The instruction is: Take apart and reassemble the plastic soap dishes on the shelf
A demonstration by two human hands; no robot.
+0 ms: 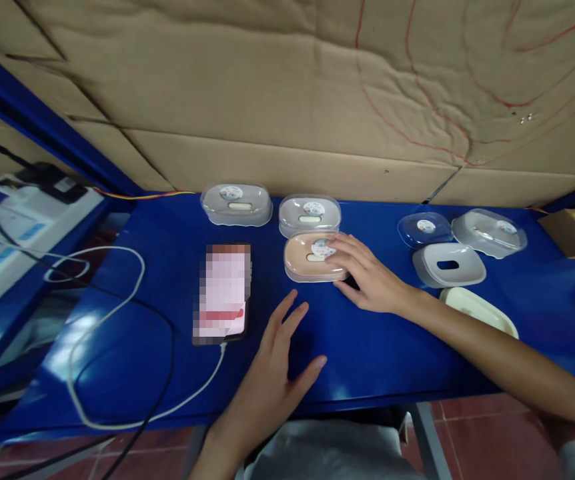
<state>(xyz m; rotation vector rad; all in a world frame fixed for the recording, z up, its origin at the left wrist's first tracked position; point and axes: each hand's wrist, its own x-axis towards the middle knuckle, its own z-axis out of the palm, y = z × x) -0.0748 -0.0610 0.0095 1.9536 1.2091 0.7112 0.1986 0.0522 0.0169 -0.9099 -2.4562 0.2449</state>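
A peach-coloured soap box (298, 259) with a clear lid and a round sticker rests on the blue table. My right hand (367, 277) is on its right end, fingers over the lid and thumb at the front corner. My left hand (280, 370) hovers or rests nearer the table's front, fingers spread, holding nothing. Just behind the peach box stands a grey lidded soap box (292, 215), with another grey one (212, 208) to its left. Under and behind my right forearm lie a clear lid (410, 230), a white tray with an oval hole (470, 263) and a cream dish (467, 305).
A phone (222, 293) lies left of my hands, plugged into a white cable (140, 260) that loops across the blue table (357, 373). One more lidded box (492, 240) sits at the right. Cardboard (247, 100) covers the back wall, and power strips (27, 220) stand at left.
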